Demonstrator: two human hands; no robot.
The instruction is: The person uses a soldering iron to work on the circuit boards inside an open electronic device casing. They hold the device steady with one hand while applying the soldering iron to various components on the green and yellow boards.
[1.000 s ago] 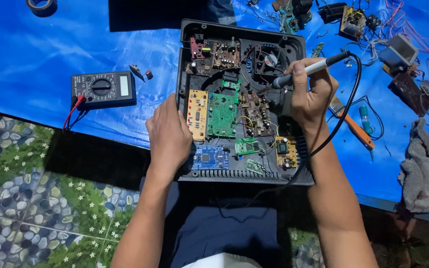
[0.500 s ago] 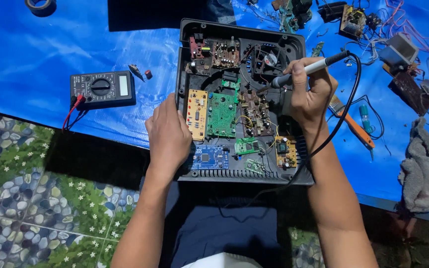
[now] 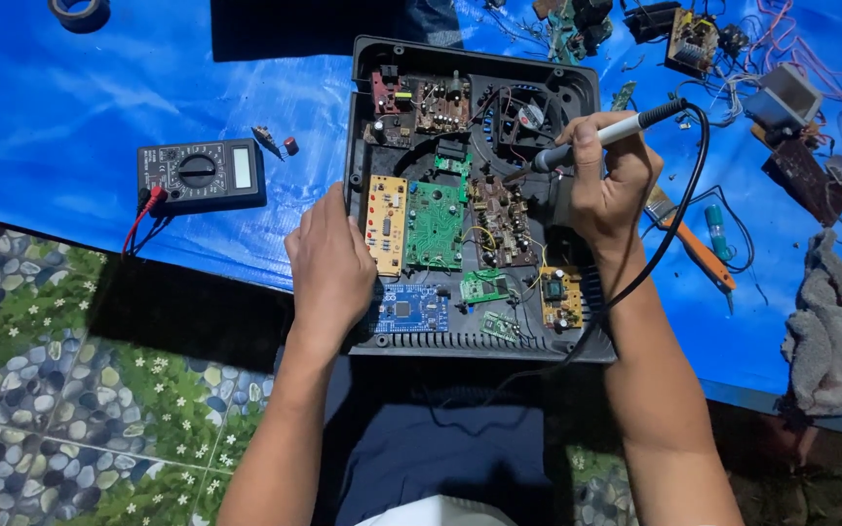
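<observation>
An open black plastic case (image 3: 577, 88) lies on a blue tarp, filled with several circuit boards: a yellow one (image 3: 388, 219), a green one (image 3: 435, 224), a brown one (image 3: 501, 219) and a blue one (image 3: 411, 308). My left hand (image 3: 331, 265) rests flat on the case's left edge, touching the yellow board. My right hand (image 3: 608, 185) grips a soldering iron (image 3: 606, 133) with a white and black handle. Its tip points down-left toward the brown board. The black cord (image 3: 679, 205) loops around my right forearm.
A black multimeter (image 3: 202, 173) with a red lead lies left of the case. A tape roll (image 3: 80, 12) sits far top left. At right are an orange-handled brush (image 3: 694, 248), a grey rag (image 3: 830, 336), loose boards and wires. Patterned pebble floor is at bottom left.
</observation>
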